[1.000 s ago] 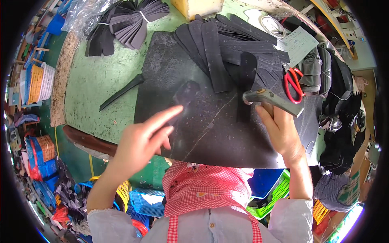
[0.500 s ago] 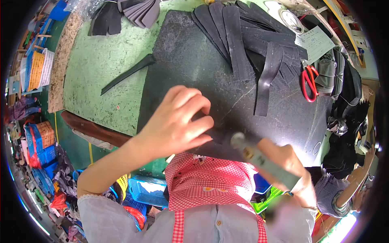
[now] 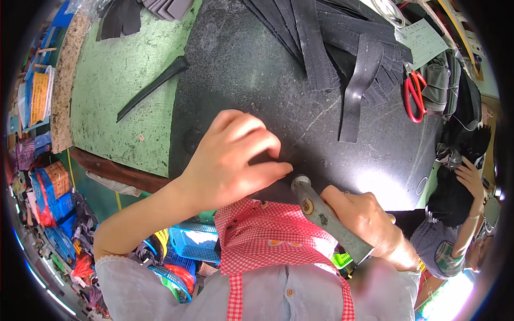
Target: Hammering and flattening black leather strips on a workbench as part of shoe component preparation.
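My left hand [image 3: 230, 155] is low over the black mat [image 3: 225, 69], fingers curled and thumb stretched toward the right. Something dark lies under its fingers, but I cannot make out what. Close by on the right, my right hand [image 3: 369, 219] grips a hammer [image 3: 332, 222]. The hammer's grey metal head is tilted, its round face near my left thumb. Beyond my hands, a single black strip [image 3: 350, 115] hangs off a fanned pile of black strips [image 3: 316, 48]. Another narrow black strip, folded lengthwise [image 3: 152, 88], lies to the left.
Red-handled scissors [image 3: 413, 96] lie right of the pile, beside a pale green paper [image 3: 420, 40] and dark bundled material [image 3: 436, 83]. The speckled green tabletop [image 3: 123, 64] shows at left. Blue baskets [image 3: 193, 243] stand below the table edge. A co-worker's arm [image 3: 471, 184] reaches in at right.
The hammer in my right hand has come left, nearer my left thumb, and is less blurred. The table's things sit slightly higher in view. At right, the co-worker's hand has moved up to dark material.
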A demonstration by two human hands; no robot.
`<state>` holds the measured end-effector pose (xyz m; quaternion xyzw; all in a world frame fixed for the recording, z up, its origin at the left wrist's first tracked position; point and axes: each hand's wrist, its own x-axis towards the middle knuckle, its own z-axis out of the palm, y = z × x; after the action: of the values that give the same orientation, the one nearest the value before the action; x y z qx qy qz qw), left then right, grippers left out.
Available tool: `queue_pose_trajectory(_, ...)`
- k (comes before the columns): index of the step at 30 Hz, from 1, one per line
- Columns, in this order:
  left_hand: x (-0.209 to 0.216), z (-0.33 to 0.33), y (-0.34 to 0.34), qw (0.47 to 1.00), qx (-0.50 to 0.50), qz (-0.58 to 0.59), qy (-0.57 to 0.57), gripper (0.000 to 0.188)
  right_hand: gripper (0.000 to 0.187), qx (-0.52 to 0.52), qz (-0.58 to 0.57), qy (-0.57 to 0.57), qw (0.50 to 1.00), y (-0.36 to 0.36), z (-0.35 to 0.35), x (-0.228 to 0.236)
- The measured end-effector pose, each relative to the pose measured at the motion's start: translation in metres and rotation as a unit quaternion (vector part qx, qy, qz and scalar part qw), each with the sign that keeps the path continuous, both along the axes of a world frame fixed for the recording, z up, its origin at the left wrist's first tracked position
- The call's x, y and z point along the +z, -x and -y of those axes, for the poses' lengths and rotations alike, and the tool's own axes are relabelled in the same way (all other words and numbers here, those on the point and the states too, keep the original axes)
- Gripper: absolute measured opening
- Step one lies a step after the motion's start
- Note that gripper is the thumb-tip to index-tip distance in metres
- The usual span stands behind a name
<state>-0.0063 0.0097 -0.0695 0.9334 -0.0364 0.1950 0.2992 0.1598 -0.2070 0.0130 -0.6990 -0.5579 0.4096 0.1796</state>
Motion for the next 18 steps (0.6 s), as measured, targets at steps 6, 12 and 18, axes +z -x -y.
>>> queue_pose_trajectory(6,-0.007,0.001,0.002,0.994,-0.018,0.049,-0.092,0.027,0.015,-0.015,0.048,-0.054,0.997,-0.005,-0.002,0.007)
queue_pose_trajectory(12,-0.004,0.003,0.003,0.995,-0.019,0.043,-0.093,0.028,0.023,-0.038,0.105,0.013,0.994,-0.005,-0.002,0.002)
queue_pose_trajectory(18,-0.002,-0.014,0.015,0.997,-0.010,0.013,-0.079,0.031,0.017,-0.048,0.022,-0.009,0.999,-0.005,-0.024,0.006)
